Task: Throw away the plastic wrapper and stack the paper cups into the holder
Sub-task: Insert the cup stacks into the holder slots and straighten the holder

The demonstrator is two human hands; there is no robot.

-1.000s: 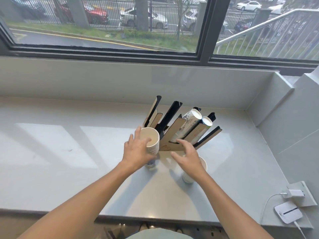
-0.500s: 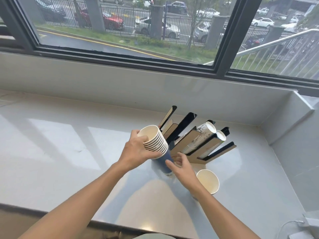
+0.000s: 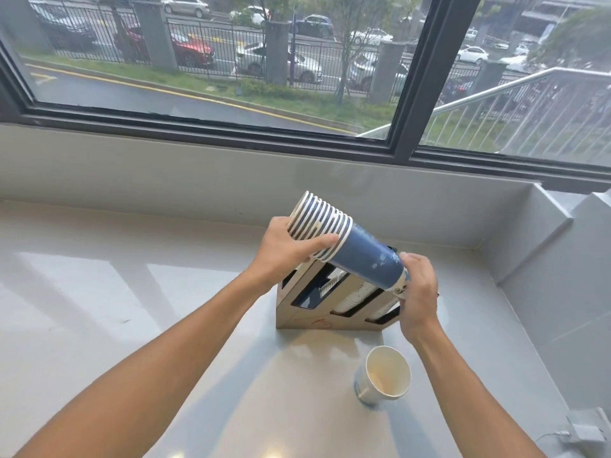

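Observation:
A stack of blue paper cups (image 3: 358, 254) with white rims lies tilted in the air above the holder, rims up-left and base down-right. My left hand (image 3: 289, 249) grips the rim end. My right hand (image 3: 418, 289) holds the base end. Beneath them stands the wooden cup holder (image 3: 314, 317) with slanted black-lined slots; cups lie in its middle and right slots. A short stack of cups (image 3: 383, 375) stands on the counter in front of the holder. No plastic wrapper is in view.
The pale counter (image 3: 99, 309) runs along a window sill and meets a grey wall (image 3: 562, 292) on the right. A white charger with a cable (image 3: 585, 433) lies at the near right corner.
Both hands have lifted the cup stack off the counter and tipped it sideways above the holder. My right hand moved from the holder's front to the stack's base.

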